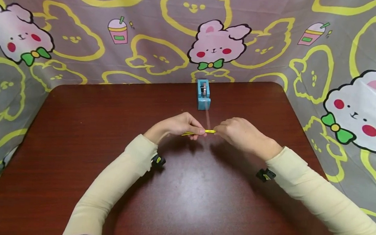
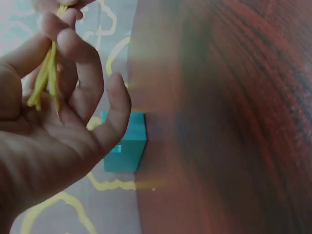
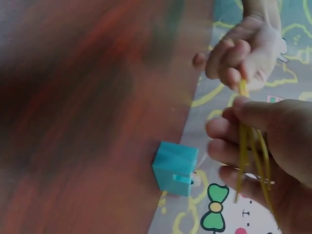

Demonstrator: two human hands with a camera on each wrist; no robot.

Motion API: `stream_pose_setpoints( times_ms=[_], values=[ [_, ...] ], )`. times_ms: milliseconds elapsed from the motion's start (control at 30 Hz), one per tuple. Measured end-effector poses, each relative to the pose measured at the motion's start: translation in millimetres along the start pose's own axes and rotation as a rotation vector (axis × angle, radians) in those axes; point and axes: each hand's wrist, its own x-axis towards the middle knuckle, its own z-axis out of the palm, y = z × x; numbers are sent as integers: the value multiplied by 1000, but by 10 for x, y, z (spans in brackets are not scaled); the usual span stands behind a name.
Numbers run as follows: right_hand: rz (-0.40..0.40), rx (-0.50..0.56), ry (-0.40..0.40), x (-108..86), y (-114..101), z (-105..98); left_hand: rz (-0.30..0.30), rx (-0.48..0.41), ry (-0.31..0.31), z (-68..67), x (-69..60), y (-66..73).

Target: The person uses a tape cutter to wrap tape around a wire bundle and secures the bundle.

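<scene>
In the head view, a dark reddish-brown table with rounded far corners fills the middle, its wood grain running across and a pale patch of light shining on the near half. Patterned cloth hangs behind it and down both sides, grey to pinkish, printed with yellow outlined animals, white rabbit heads with green bows, and pink cups with straws. Near the far edge stands a blue tape dispenser. A pale see-through strip, probably tape though too faint to be sure, runs from it towards the hands. Above the table's middle, the left hand and right hand meet at a small bundle of yellow strands, which spans the gap between their fingertips. Cream sleeves reach in from the near side, with a small black device by each wrist.

In the left wrist view, the left thumb and fingers pinch the bundle, whose loose ends splay over the palm. The dispenser shows beyond the hand, and the tabletop is a blurred reddish-brown expanse beside the cloth.

In the right wrist view, the right thumb and fingers clamp the bundle's other part, several strands trailing across the palm; the left fingertips hold it just beside them.
</scene>
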Motion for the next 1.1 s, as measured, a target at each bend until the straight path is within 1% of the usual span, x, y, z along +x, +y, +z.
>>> stream_pose_setpoints(
  times_ms=[67, 133, 233, 300, 333, 400, 467, 567, 633, 700, 767, 867, 967, 1100],
  values=[
    [44, 123, -58, 45, 28, -53, 22, 42, 46, 21, -24, 27],
    [89, 270, -126, 95, 80, -103, 46, 84, 94, 43, -47, 46],
    [153, 522, -267, 174, 222, -146, 74, 125, 160, 73, -87, 60],
    [202, 703, -370, 229, 345, -144, 93, 172, 199, 92, -119, 66],
    [226, 789, -421, 256, 415, -129, 107, 209, 218, 101, -134, 68],
    [279, 938, -519, 304, 549, -81, 144, 296, 252, 120, -161, 69],
    [320, 1083, -605, 344, 668, -18, 188, 436, 293, 141, -181, 69],
    [344, 1259, -711, 371, 800, 97, 275, 658, 350, 174, -195, 68],
    [324, 1355, -768, 373, 851, 177, 326, 774, 386, 197, -200, 68],
    [283, 1435, -807, 363, 879, 264, 369, 841, 409, 215, -200, 62],
    [242, 1515, -831, 351, 891, 337, 397, 875, 424, 229, -203, 63],
    [170, 1618, -842, 333, 886, 409, 428, 923, 442, 239, -207, 64],
    [124, 1666, -839, 329, 873, 434, 444, 979, 455, 241, -211, 65],
    [124, 1640, -843, 344, 858, 422, 443, 1036, 464, 243, -220, 66]
  ],
)
